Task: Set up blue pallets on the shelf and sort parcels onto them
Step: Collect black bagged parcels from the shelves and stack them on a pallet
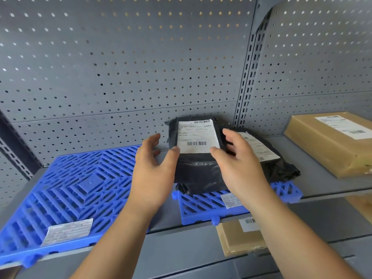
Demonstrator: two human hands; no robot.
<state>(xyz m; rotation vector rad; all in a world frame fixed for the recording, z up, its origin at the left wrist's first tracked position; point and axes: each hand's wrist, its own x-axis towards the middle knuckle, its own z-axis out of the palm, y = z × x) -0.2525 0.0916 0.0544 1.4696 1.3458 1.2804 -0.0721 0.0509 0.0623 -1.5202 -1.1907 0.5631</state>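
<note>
The left pallet point(80, 188) lies flat on the shelf point(318, 178). Its blue grid is bare except for a paper slip point(67, 231) near the front, and its near edge hangs over the shelf lip. A narrow strip of shelf separates it from the right pallet point(201, 206).

The left hand point(153, 168) is just left of the black parcel point(197, 174), fingers spread and loose, with the thumb tip touching the parcel's left edge. The parcel lies on the right pallet, a wrinkled, glossy bag with a white barcode label point(198, 137) facing up.

The right hand point(239, 164) flanks the parcel's right side, fingers apart, with the thumb on the label's corner. Behind it a second black parcel point(281, 168) overlaps the pallet's right end. Bare shelf follows, then a brown box point(330, 146) at the far right.
</note>
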